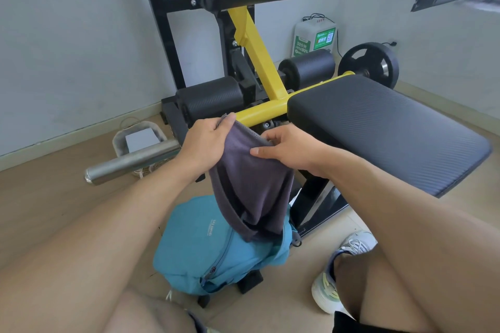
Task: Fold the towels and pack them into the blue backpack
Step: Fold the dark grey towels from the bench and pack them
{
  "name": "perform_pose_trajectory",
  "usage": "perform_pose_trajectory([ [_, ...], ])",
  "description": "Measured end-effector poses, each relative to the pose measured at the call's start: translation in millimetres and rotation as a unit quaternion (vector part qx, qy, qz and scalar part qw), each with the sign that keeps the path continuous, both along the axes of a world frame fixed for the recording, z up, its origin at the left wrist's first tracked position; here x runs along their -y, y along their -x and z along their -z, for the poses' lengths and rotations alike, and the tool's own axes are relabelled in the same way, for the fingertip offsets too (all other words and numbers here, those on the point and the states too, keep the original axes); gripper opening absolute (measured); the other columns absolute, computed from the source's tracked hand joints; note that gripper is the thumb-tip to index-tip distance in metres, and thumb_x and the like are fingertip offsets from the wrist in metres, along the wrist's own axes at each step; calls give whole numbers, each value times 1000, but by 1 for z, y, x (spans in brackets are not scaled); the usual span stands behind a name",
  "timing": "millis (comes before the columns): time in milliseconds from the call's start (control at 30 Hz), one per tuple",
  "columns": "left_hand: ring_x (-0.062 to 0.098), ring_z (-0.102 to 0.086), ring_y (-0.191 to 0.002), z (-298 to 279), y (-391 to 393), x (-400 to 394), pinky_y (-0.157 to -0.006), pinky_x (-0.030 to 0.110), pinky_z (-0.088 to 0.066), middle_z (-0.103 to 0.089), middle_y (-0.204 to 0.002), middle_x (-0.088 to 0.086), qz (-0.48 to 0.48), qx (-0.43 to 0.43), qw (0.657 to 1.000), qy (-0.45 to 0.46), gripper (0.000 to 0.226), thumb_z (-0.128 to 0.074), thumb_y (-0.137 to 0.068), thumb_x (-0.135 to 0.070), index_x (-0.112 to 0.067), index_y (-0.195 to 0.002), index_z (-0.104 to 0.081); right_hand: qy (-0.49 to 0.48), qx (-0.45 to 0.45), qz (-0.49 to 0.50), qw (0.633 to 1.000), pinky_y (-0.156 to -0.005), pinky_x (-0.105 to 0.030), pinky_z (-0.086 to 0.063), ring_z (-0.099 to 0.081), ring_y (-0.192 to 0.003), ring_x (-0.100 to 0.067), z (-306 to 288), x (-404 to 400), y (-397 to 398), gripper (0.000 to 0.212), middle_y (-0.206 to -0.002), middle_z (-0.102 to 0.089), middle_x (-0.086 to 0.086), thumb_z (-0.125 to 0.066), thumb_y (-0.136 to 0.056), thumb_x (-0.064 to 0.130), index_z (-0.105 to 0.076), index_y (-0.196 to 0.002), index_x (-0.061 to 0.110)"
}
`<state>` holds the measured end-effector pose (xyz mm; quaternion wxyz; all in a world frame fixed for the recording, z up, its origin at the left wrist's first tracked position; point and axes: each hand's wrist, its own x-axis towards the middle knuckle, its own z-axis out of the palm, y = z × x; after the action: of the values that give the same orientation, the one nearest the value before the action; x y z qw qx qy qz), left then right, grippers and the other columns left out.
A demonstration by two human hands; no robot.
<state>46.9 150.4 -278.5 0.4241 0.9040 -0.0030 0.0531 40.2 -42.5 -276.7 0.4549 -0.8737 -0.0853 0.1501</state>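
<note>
Between the two forearms, at the middle of the view, a dark grey towel [251,184] hangs doubled over, its lower end dipping into the open top of the blue backpack [216,246] that sits on the floor at about six o'clock from the hands. My guess is the task is partway through: this towel looks folded and is being fed into the bag, but whether others are already inside I cannot tell, and no further towels show anywhere in view. At ten o'clock from the towel, the left hand [207,140] pinches the upper corner, fingers curled over the hem, wrist raised. At three o'clock, the right hand [290,150] grips the opposite top edge, thumb lying across the cloth. Beyond it, at two o'clock, the padded bench [392,130] carries nothing.
</note>
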Motion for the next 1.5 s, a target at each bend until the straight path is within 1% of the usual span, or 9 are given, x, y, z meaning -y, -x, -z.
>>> perform_pose_trajectory([
  [200, 17, -48, -70, 5, -9, -10, -67, 34, -39, -54, -73, 10, -89, 52, 987, 119, 51, -46, -106, -42, 2, -81, -55, 62, -87, -8, 994, -94, -38, -59, -73, -96, -17, 12, 10, -6, 23, -101, -78, 2, -79, -87, 33, -79, -107, 22],
  [500, 31, -66, -110, 28, -36, -72, -103, 46, -51, -71, -114, 11, -355, 12, 903, 240, 47, -44, -104, -46, -9, -118, -70, 219, -78, 23, 972, -99, -39, -52, -64, -110, -26, 19, 16, -11, 35, -116, -71, -5, -75, -90, 36, -75, -118, 16],
  [700, 9, -62, -103, 9, -15, -46, -83, 21, -40, -71, -109, -1, -110, 43, 989, 94, 31, -45, -104, -20, -25, -106, -76, 127, 16, 37, 991, -65, -23, -49, -65, -86, -14, 8, -1, -3, 8, -88, -72, 2, -77, -87, 30, -77, -90, 22],
  [767, -2, -64, -95, 5, -9, -30, -88, 15, -43, -74, -106, -1, 40, -15, 999, 25, 25, -51, -104, -30, -30, -101, -76, 120, 67, 13, 990, -55, -16, -42, -63, -77, -8, 3, -11, 0, 3, -81, -71, 6, -76, -86, 31, -77, -87, 28],
  [867, 14, -68, -82, 6, -4, -9, -86, 33, -52, -76, -90, -4, 162, -113, 980, 3, 41, -57, -90, -68, -32, -89, -77, 106, 133, 9, 985, -50, -18, -37, -55, -62, -4, -4, -22, 3, 19, -66, -63, 8, -79, -82, 28, -67, -68, 32],
  [967, 16, -48, -58, 5, -6, -5, -63, 32, -36, -53, -62, 3, 150, -105, 983, -12, 56, -58, -87, -72, -20, -66, -57, 78, 149, 34, 985, -47, -10, -37, -52, -59, -1, -5, -26, 1, 20, -67, -61, 12, -84, -78, 28, -64, -75, 26],
  [1133, 5, -41, -46, 6, -7, -13, -46, 18, -31, -45, -52, -8, 150, -63, 986, -33, 45, -67, -93, -51, -20, -67, -46, 82, 123, 27, 989, -46, -6, -36, -55, -62, 1, -1, -25, 1, 29, -71, -65, 12, -90, -72, 36, -67, -84, 23],
  [1400, 35, -57, -87, 36, -28, -57, -70, 37, -36, -59, -82, 11, -95, -10, 991, -92, 39, -59, -99, -40, -3, -85, -56, 116, -2, 62, 991, -85, -33, -55, -66, -95, -16, 20, 4, -20, 15, -97, -71, 5, -81, -85, 35, -75, -91, 23],
  [1500, 30, -62, -98, 42, -28, -65, -80, 37, -44, -67, -95, 4, -96, -19, 994, -49, 29, -67, -94, -43, -15, -95, -63, 111, -4, 65, 992, -85, -29, -52, -64, -100, -14, 28, 7, -21, 15, -103, -71, 5, -76, -90, 34, -77, -99, 22],
])
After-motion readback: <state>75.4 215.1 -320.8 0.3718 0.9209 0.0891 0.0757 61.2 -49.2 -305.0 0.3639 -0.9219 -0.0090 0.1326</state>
